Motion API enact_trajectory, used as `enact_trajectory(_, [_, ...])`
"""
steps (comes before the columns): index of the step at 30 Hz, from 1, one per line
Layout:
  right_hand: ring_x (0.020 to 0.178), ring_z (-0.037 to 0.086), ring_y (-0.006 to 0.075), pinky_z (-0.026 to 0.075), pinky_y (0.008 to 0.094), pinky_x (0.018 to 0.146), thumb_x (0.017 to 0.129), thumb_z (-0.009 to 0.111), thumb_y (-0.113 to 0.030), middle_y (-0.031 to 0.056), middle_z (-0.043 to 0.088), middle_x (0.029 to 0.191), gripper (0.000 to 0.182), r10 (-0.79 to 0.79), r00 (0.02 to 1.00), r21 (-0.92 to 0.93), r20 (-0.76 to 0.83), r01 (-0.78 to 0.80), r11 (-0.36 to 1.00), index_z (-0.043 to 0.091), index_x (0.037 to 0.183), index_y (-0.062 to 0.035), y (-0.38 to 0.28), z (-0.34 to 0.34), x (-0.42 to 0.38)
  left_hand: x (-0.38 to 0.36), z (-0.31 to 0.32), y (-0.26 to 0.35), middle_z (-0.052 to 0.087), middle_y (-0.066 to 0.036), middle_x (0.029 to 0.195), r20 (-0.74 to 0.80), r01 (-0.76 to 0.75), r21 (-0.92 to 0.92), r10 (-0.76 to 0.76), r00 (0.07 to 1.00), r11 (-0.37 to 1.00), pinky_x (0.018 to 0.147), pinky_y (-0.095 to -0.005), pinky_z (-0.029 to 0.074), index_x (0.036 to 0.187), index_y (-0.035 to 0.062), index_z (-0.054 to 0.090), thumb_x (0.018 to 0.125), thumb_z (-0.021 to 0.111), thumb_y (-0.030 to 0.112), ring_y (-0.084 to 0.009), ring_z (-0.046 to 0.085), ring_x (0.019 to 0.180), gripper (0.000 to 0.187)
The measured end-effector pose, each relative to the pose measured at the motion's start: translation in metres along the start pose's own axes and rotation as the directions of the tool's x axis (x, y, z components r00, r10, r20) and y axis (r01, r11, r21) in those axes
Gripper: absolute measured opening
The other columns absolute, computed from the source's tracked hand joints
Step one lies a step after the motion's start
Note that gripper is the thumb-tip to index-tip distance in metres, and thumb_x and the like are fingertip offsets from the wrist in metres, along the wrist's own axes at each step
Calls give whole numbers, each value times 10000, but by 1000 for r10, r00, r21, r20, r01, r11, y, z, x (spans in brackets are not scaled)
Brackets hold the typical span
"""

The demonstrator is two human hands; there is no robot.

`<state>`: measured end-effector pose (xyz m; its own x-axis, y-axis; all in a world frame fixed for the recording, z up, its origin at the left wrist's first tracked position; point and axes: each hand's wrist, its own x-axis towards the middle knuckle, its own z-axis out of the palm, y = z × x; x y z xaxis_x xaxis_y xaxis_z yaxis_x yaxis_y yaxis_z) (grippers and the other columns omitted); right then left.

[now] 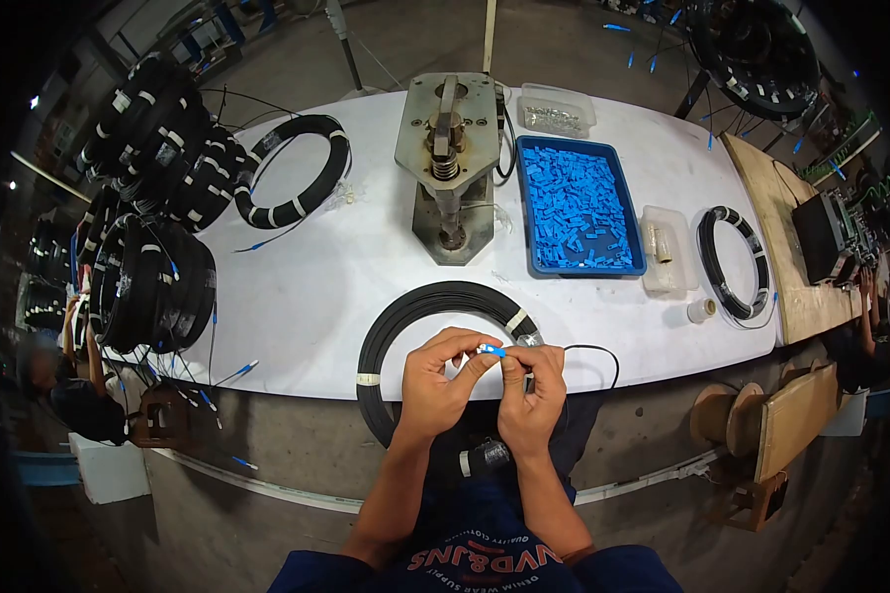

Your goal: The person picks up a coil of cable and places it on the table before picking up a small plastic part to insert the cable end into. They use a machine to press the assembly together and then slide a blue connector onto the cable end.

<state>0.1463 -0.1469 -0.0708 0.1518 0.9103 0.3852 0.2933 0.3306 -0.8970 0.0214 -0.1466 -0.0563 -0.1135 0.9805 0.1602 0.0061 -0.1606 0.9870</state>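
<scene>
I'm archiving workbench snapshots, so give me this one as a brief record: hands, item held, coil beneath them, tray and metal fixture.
Left hand: pinching the connector
Right hand: pinching the connector's other end
Item held: small blue-and-white connector
Coil beneath: black cable coil, partly on the white table, extending past its near edge
Tray: blue tray, holding many small blue pieces
Fixture: metal fixture with a spring, left of the tray
</scene>
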Motion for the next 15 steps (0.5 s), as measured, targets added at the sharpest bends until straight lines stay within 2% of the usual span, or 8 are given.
enact_trajectory(4, [760,492,208,408,316,695,863,718,-98,57,611,767,88,36,994,31,104,-40,999,705,916,-29,4,-7,8,6,-7,-7,708,-56,953,39,-9,86,5,999,996,668,-237,409,998,22,735,870,718,70,-94,596,809,138])
enact_trajectory(6, [754,500,192,416,305,682,860,715,-79,62,621,804,107,16,986,23,164,-20,1000,704,951,-24,1,-11,13,9,-9,-14,702,-62,979,50,85,-135,-79,996,987,700,-231,440,1024,-7,707,896,699,69,-89,608,844,149])
enact_trajectory(8, [747,507,177,423,295,670,856,712,-60,67,631,841,137,-1,975,20,224,-3,1000,703,987,-20,-4,-13,16,9,-10,-11,687,-49,966,26,121,-226,-119,993,967,745,-225,452,1027,-12,693,905,692,63,-81,598,859,143])
enact_trajectory(9, [751,529,158,438,280,654,848,710,-35,77,636,882,176,70,977,101,204,-92,991,694,1022,-13,-7,-13,16,9,-11,-8,671,-37,953,7,157,-312,-163,987,937,789,-220,464,1030,-16,679,915,685,57,-73,588,874,137])
enact_trajectory(10, [754,551,139,453,264,637,840,707,-9,86,641,922,219,143,972,180,189,-177,968,685,1058,-6,-9,-13,17,9,-14,-13,672,-45,950,2,156,-335,-165,986,929,781,-227,471,1038,-12,669,922,676,66,-84,595,859,141])
enact_trajectory(11, [754,551,139,453,264,637,840,707,-9,86,641,922,219,143,971,179,191,-178,968,685,1058,-6,-8,-15,17,8,-17,-17,672,-45,950,1,156,-336,-166,986,929,781,-227,471,1038,-12,669,922,676,66,-84,595,859,141])
enact_trajectory(13, [766,586,114,477,241,619,830,700,26,101,638,961,261,76,972,142,222,-109,984,667,1088,4,-4,-20,20,7,-21,-22,679,-73,961,12,164,-370,-172,985,914,786,-229,491,1101,-39,652,935,660,70,-100,629,873,198])
enact_trajectory(15, [767,612,129,489,249,616,830,706,18,100,647,933,231,39,973,113,228,-67,991,676,1059,5,-3,-22,21,4,-22,-26,677,-74,958,4,179,-384,-193,981,906,784,-230,493,1114,-41,648,938,657,73,-101,632,872,210])
